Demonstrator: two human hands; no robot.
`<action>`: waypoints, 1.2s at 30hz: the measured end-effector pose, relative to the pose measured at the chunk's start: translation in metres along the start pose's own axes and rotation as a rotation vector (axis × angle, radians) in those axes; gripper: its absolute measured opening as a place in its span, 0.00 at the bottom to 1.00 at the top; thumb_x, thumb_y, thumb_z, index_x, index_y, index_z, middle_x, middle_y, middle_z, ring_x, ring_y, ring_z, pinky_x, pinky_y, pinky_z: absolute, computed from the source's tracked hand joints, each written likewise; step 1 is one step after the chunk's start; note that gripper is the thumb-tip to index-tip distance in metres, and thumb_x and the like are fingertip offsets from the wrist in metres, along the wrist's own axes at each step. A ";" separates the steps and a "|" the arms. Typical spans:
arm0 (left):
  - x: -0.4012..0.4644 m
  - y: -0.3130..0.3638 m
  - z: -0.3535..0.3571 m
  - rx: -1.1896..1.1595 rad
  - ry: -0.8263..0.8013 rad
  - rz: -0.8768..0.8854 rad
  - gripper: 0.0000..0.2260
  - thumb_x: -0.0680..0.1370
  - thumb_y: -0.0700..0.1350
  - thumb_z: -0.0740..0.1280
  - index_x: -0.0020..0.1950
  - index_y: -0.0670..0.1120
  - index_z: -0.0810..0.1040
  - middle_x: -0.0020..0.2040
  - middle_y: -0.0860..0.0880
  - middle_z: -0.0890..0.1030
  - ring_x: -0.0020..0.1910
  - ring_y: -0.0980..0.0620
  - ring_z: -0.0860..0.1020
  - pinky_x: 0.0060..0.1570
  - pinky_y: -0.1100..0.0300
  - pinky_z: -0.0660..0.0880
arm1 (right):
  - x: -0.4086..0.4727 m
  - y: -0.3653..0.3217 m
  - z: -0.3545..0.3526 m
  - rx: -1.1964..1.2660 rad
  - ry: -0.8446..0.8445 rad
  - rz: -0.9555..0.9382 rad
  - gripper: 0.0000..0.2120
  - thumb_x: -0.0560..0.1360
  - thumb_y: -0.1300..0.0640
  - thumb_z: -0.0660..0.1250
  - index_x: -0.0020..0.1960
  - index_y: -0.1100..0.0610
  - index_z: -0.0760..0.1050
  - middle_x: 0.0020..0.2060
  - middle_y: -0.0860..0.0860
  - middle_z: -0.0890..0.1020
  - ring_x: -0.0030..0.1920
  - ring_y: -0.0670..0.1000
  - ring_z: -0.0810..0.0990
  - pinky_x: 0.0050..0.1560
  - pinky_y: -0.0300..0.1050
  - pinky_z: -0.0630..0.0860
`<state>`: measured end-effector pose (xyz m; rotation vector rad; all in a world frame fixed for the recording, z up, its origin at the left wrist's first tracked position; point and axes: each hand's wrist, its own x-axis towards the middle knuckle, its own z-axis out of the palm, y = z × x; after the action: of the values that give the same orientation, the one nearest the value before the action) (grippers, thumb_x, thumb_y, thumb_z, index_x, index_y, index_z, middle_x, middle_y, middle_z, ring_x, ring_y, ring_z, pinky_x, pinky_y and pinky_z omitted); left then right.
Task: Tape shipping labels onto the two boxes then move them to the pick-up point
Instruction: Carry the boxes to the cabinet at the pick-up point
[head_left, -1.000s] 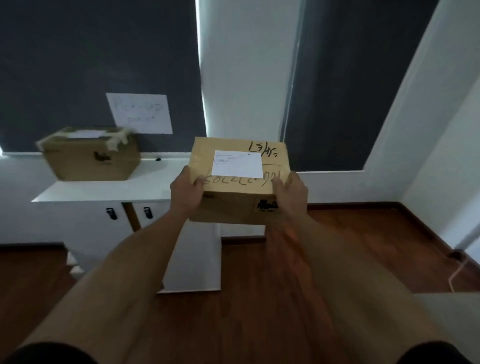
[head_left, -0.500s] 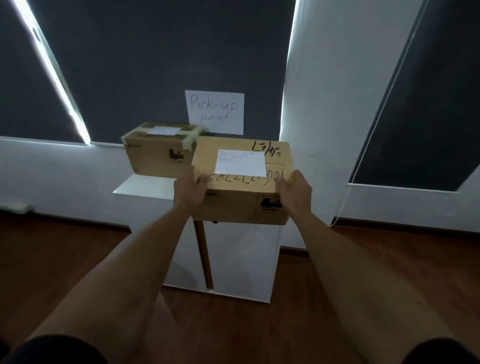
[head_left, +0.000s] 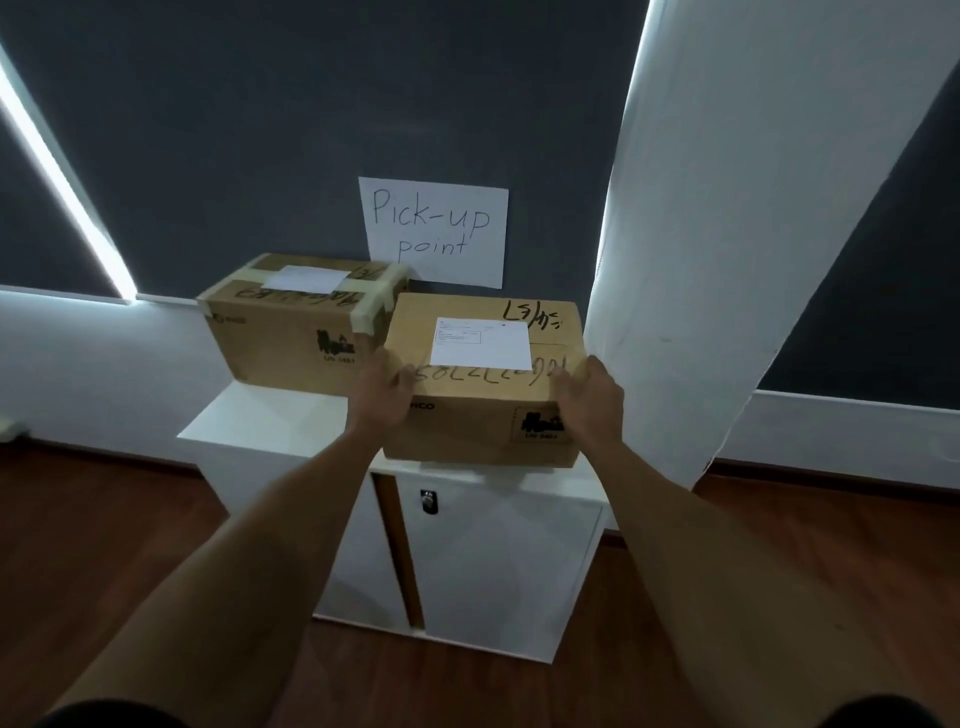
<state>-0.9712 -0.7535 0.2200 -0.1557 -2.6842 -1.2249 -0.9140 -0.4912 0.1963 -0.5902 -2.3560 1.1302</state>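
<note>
I hold a brown cardboard box (head_left: 478, 415) with a white shipping label (head_left: 480, 344) on its top, over the right part of a white cabinet (head_left: 270, 421). My left hand (head_left: 382, 389) grips its near left corner and my right hand (head_left: 592, 397) grips its near right corner. Whether the box rests on the cabinet top or hangs just above it I cannot tell. A second taped box (head_left: 291, 338) with its own label (head_left: 306, 278) sits on the cabinet's back left, close beside the held box. A paper sign (head_left: 436, 231) reading "Pick-up point" hangs on the dark blind behind.
The cabinet has a door with a lock (head_left: 427, 501) and stands against a white wall. A white pillar (head_left: 691, 260) rises just right of the cabinet. Wooden floor (head_left: 104, 530) spreads on both sides.
I have come closer to the cabinet, and the box in my hands now sits over its right side beside the other box. My grip is unchanged.
</note>
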 end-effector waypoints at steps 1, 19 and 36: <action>0.011 0.001 0.005 -0.003 -0.004 -0.006 0.09 0.84 0.48 0.63 0.56 0.42 0.70 0.55 0.43 0.75 0.51 0.46 0.74 0.45 0.54 0.67 | 0.013 0.003 0.008 0.006 -0.001 0.011 0.15 0.83 0.46 0.62 0.56 0.58 0.72 0.47 0.49 0.77 0.47 0.52 0.79 0.38 0.41 0.74; 0.129 -0.024 0.059 -0.065 -0.137 -0.068 0.24 0.86 0.49 0.61 0.80 0.43 0.64 0.74 0.43 0.72 0.74 0.43 0.68 0.65 0.55 0.66 | 0.109 0.027 0.083 -0.064 0.049 0.106 0.15 0.82 0.43 0.62 0.56 0.56 0.73 0.47 0.49 0.80 0.46 0.51 0.81 0.39 0.40 0.74; 0.160 -0.057 0.072 -0.120 -0.184 0.003 0.23 0.85 0.51 0.62 0.78 0.41 0.67 0.71 0.41 0.74 0.71 0.42 0.72 0.64 0.57 0.68 | 0.118 0.027 0.108 -0.131 0.119 0.115 0.14 0.82 0.44 0.60 0.54 0.55 0.71 0.45 0.50 0.79 0.44 0.51 0.82 0.41 0.44 0.80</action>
<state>-1.1469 -0.7332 0.1654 -0.3032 -2.7609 -1.4364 -1.0652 -0.4750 0.1400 -0.8249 -2.3305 0.9653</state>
